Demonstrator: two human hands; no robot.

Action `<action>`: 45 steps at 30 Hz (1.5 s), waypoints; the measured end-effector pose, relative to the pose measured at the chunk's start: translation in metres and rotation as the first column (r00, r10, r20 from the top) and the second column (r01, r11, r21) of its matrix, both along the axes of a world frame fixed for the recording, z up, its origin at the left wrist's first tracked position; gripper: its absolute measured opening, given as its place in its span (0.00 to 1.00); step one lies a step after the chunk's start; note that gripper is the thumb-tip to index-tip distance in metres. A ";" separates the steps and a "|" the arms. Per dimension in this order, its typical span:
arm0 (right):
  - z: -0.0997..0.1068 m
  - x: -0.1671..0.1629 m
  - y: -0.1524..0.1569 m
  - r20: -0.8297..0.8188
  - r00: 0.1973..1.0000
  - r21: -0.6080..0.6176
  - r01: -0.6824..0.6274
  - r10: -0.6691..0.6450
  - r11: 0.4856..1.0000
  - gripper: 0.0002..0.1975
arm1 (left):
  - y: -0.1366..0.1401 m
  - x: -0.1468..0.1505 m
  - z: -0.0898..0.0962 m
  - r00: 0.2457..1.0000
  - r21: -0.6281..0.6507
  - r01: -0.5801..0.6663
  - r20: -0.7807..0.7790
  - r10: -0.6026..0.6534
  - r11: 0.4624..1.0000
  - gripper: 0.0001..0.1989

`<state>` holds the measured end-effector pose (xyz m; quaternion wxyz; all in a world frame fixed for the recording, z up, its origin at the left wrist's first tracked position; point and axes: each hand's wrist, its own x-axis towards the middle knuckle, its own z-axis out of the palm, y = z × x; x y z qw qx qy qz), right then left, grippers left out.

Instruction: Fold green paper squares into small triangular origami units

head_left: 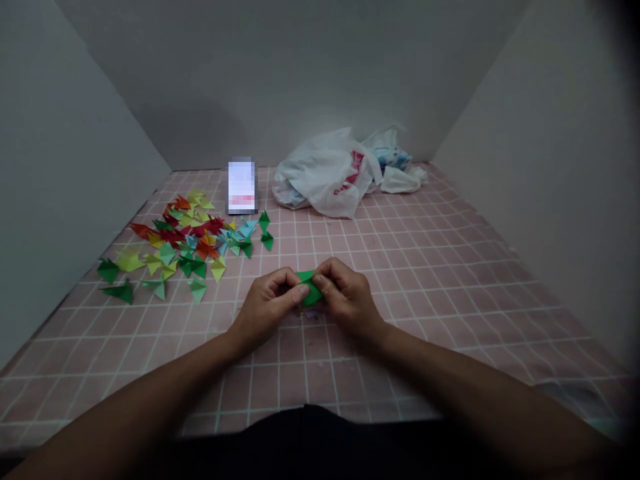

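Between my two hands is a small green piece of folded paper (pixel 310 293), held above the middle of the checked cloth. My left hand (pixel 267 300) pinches its left side, thumb in front and the index finger curled behind. On the right side my right hand (pixel 347 293) grips the same paper between thumb and index finger. Fingers cover parts of the paper, so its full folded shape is hidden. Just below it, a small purplish and white item (pixel 313 313) lies on the cloth, too little of it visible to name.
Many folded paper pieces (pixel 193 240) in red, orange, yellow, green and blue are spread at the left. A phone with a lit, blurred screen (pixel 242 187) stands behind them. White plastic bags (pixel 330 173) lie at the back. Walls enclose the pink checked cloth (pixel 450 267).
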<state>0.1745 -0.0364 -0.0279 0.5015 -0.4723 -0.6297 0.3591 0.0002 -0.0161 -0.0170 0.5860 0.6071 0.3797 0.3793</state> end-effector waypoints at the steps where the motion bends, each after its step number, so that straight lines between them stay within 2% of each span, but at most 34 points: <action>1: -0.001 0.000 0.000 -0.016 1.000 -0.012 -0.004 0.004 1.000 0.09 | 0.000 0.000 0.001 1.000 -0.011 0.000 0.008 0.000 1.000 0.12; 4: -0.003 0.000 0.002 -0.152 0.988 -0.112 -0.051 0.033 0.992 0.12 | 0.000 -0.002 0.002 1.000 -0.041 -0.017 0.010 0.018 0.999 0.12; 8: -0.003 -0.001 0.004 -0.357 0.929 -0.262 -0.201 0.099 0.944 0.20 | 0.001 -0.003 0.002 0.999 -0.050 -0.045 0.006 0.046 0.998 0.12; 11: -0.003 -0.002 0.005 -0.412 0.894 -0.303 -0.319 0.178 0.898 0.22 | 0.002 -0.003 0.001 0.998 -0.044 -0.054 0.018 0.055 0.998 0.13; 14: -0.004 -0.003 0.006 -0.451 0.875 -0.347 -0.356 0.178 0.868 0.19 | 0.002 -0.004 0.001 0.998 -0.025 -0.048 0.041 0.049 0.999 0.12; 20: -0.001 -0.001 0.007 -0.486 0.852 -0.339 -0.389 0.194 0.857 0.17 | 0.001 -0.004 0.001 0.994 0.002 -0.080 0.070 0.080 0.997 0.12; 24: -0.001 0.002 0.008 -0.441 0.874 -0.316 -0.365 0.205 0.876 0.15 | 0.002 -0.005 0.001 0.994 0.052 -0.109 0.008 0.109 0.993 0.12; 32: -0.004 0.002 0.010 -0.255 0.956 -0.300 -0.220 0.144 0.928 0.10 | 0.009 -0.007 -0.005 0.988 0.145 -0.090 -0.111 0.107 0.985 0.14; 37: -0.003 0.003 0.010 -0.185 0.971 -0.285 -0.199 0.150 0.937 0.10 | 0.012 -0.008 -0.006 0.976 0.263 -0.121 -0.143 0.163 0.957 0.14; 41: -0.001 0.006 0.013 -0.077 0.978 -0.274 -0.207 0.193 0.939 0.11 | 0.016 -0.009 -0.007 0.980 0.257 -0.059 -0.167 0.105 0.965 0.11; 43: 0.000 0.007 0.013 0.024 0.971 -0.233 -0.227 0.239 0.946 0.12 | 0.017 -0.009 -0.008 0.979 0.249 -0.019 -0.191 0.068 0.968 0.10; 45: 0.000 0.008 0.013 0.072 0.968 -0.194 -0.224 0.242 0.955 0.13 | 0.016 -0.008 -0.009 0.979 0.236 -0.030 -0.190 0.076 0.971 0.11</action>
